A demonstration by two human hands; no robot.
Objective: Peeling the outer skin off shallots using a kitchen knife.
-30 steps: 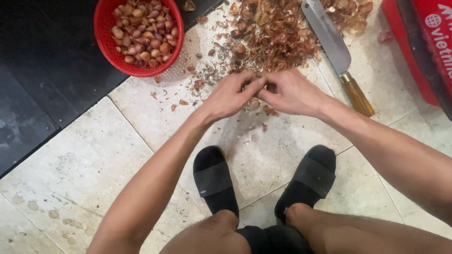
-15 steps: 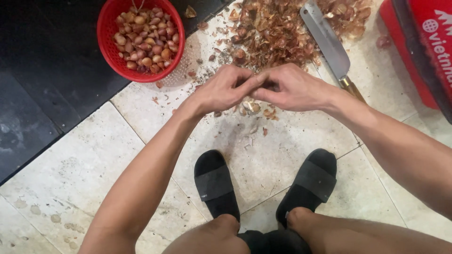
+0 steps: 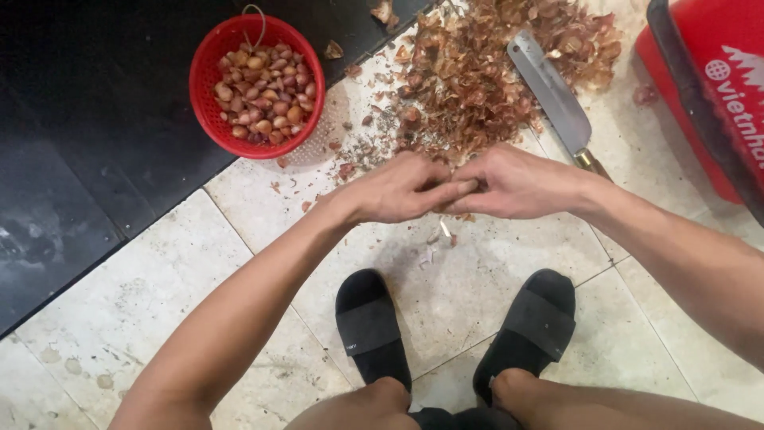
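Papery brown skin is about all that hints at what sits between the fingertips: the left hand (image 3: 398, 191) and right hand (image 3: 513, 183) meet thumb to thumb, pinching something small where they touch, most likely one of the shallots, though the fingers hide it and the thing itself cannot be made out. Both hands are closed in a fine pinch above the pale floor tile (image 3: 143, 318).

Such a bulb would be light and firm, with brittle, flaky skin over a slick layer, so it is best taken by its ends with the nails.

A few flakes lie just beneath the hands. Beyond them spreads the heap of peelings (image 3: 485, 72), with a cleaver (image 3: 553, 99) resting on its right edge. The red basket (image 3: 208, 103) of shallots (image 3: 263, 91) stands well to the left, a red tub (image 3: 700, 72) at far right. Black sandals (image 3: 370, 330) frame the bottom.
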